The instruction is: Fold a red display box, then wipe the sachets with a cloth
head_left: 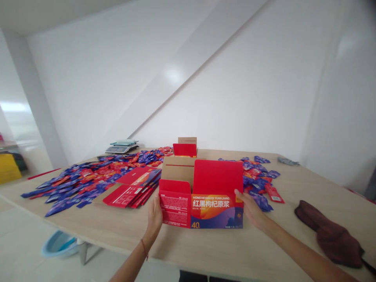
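Note:
Between my two hands is a red and purple printed carton [216, 211], its top flaps raised and its brown inner side showing at the back. My left hand [155, 213] grips the carton's left edge, the fingers partly hidden behind it. On the right side, my right hand [249, 206] holds the other edge, thumb on the front panel near the top corner. Left of the carton lies a stack of flattened red cartons [129, 192]. Another opened carton [185, 149] stands behind the held one.
A wide heap of purple and red sachets [88, 178] covers the table's left side; a smaller sachet pile [258, 180] lies right. A scale [122, 147] stands at the back left. A dark brown cloth item [329, 233] rests at the right. Below is a blue basin [58, 243].

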`<state>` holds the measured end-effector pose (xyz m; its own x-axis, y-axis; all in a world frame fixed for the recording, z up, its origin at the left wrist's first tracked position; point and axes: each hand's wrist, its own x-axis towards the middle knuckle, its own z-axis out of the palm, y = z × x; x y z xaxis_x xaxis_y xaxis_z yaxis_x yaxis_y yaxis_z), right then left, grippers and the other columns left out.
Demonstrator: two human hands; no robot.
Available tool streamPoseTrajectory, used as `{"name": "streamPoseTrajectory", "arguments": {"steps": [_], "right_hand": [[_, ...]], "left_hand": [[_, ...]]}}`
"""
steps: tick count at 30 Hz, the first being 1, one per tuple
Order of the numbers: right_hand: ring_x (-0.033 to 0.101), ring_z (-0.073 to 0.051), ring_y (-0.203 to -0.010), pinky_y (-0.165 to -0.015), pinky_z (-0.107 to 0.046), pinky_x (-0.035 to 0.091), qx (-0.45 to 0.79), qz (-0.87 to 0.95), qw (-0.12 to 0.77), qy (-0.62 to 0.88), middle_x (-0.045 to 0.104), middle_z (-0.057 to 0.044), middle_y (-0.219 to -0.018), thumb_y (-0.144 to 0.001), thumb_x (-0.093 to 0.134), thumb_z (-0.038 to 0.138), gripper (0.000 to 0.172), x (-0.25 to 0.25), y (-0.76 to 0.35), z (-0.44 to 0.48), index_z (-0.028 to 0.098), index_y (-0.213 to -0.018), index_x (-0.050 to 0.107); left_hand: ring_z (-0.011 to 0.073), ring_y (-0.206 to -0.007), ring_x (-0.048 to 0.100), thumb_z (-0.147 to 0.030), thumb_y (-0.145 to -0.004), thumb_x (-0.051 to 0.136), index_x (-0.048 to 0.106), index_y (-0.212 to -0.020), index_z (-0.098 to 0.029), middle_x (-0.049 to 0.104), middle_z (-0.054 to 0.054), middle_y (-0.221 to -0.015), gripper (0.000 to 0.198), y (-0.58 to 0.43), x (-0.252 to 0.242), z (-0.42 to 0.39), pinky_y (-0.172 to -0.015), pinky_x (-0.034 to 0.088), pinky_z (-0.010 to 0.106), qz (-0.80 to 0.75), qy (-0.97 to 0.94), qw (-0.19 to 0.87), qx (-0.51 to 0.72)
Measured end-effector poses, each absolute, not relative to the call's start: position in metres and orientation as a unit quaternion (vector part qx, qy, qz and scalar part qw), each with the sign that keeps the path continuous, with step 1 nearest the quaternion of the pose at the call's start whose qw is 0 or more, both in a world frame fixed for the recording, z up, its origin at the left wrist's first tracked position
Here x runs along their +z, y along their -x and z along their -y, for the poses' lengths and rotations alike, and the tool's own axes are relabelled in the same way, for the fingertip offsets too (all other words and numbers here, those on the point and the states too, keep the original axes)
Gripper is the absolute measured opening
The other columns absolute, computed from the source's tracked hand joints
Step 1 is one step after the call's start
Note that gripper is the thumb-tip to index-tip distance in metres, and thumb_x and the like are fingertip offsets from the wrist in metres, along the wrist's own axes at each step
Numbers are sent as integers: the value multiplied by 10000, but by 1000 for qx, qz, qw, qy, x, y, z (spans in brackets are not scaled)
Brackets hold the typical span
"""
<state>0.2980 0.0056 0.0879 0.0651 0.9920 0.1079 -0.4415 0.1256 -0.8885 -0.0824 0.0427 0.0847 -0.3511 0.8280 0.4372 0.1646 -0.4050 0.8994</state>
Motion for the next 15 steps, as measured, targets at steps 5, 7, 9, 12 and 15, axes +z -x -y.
{"name": "streamPoseTrajectory", "arguments": {"steps": [5, 7, 9, 12, 15], "right_hand": [[731, -352, -1126, -1041, -572, 547, 545, 396, 641, 369, 774, -101, -1210, -654, 924, 499, 764, 68, -287, 8, 238, -1319, 655], [722, -353, -1142, -1035, -573, 550, 530, 422, 637, 367, 769, -105, -1221, -634, 941, 476, 794, 65, -283, 15, 238, -1330, 643], [720, -365, -1137, -1020, -579, 555, 512, 446, 633, 373, 780, -118, -1183, -611, 948, 501, 804, 69, -279, 21, 226, -1307, 654], [731, -392, -1091, -975, -580, 573, 490, 478, 621, 383, 794, -143, -1110, -547, 950, 593, 834, 79, -274, 29, 211, -1240, 687], [744, -404, -1032, -909, -569, 597, 484, 507, 600, 387, 799, -153, -1058, -465, 945, 672, 885, 86, -269, 40, 210, -1179, 703]], "left_hand": [[245, -718, 628, -750, -950, 394, 660, -809, -171, 697, 66, -746, 653, 73, 73, -36, -665, 500, 319, -481, -514, 220, 676], [219, -648, 583, -755, -953, 389, 624, -752, -182, 646, 40, -670, 650, 69, 71, -34, -619, 470, 307, -481, -520, 222, 671], [209, -624, 562, -761, -951, 388, 605, -727, -185, 623, 31, -648, 655, 64, 69, -31, -601, 462, 304, -477, -528, 231, 663], [214, -645, 571, -757, -953, 388, 609, -730, -183, 628, 38, -664, 654, 57, 69, -26, -625, 490, 318, -467, -541, 248, 654], [231, -670, 594, -736, -942, 427, 621, -716, -189, 633, 51, -663, 623, 52, 71, -19, -648, 523, 337, -455, -554, 268, 643]]}}
